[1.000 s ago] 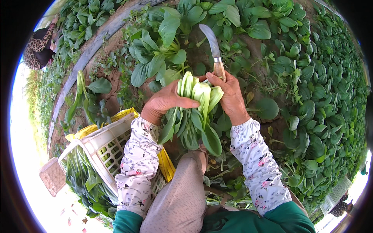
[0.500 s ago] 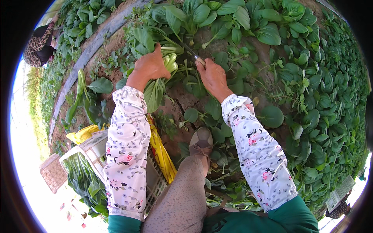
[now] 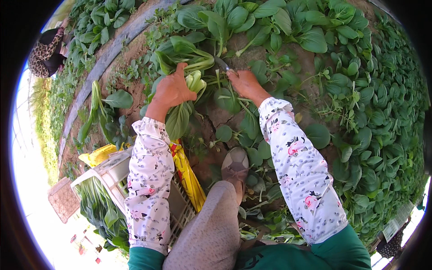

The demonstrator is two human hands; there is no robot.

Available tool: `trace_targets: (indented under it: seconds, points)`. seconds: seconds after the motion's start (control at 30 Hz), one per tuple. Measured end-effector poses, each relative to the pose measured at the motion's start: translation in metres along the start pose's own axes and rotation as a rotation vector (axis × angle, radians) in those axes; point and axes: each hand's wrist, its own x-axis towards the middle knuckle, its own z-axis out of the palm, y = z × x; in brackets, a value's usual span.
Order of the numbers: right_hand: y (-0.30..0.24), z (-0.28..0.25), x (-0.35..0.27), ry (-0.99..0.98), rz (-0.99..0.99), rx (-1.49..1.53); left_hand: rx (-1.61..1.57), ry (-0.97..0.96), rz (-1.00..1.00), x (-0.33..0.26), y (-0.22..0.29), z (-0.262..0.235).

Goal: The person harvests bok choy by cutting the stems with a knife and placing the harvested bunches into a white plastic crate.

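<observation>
My left hand (image 3: 173, 92) is closed around bok choy (image 3: 194, 83), its pale stem bases pointing up and right and a broad leaf hanging below. Another bok choy (image 3: 198, 58) with a bent pale stem lies against the thumb side of this hand. My right hand (image 3: 247, 85) grips a small sickle (image 3: 221, 63); its grey blade points up and left, close to that bent stem. The handle is mostly hidden in the fingers, and leaves partly cover the blade's tip.
A white plastic crate (image 3: 104, 173) full of leafy greens (image 3: 101, 202) stands at lower left, beside a yellow bag (image 3: 189, 180). Dense bok choy (image 3: 373, 135) grows at right. My shoe (image 3: 235, 164) rests on soil between plants. Another person (image 3: 46, 51) is at far left.
The sickle's blade has turned and shows broader beside the bent stem. That bok choy has tipped left toward my left hand. Both hands have shifted only slightly.
</observation>
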Motion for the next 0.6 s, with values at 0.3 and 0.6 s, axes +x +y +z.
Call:
trace_targets:
  seconds: [0.3, 0.6]
  points:
    - [0.008, -0.041, -0.086, -0.020, 0.110, 0.816, -1.080, -0.232, 0.271, -0.047, -0.006, 0.000]
    - [-0.031, -0.092, -0.119, 0.301, -0.053, 1.070, -1.287, -0.373, 0.400, -0.078, 0.036, 0.013]
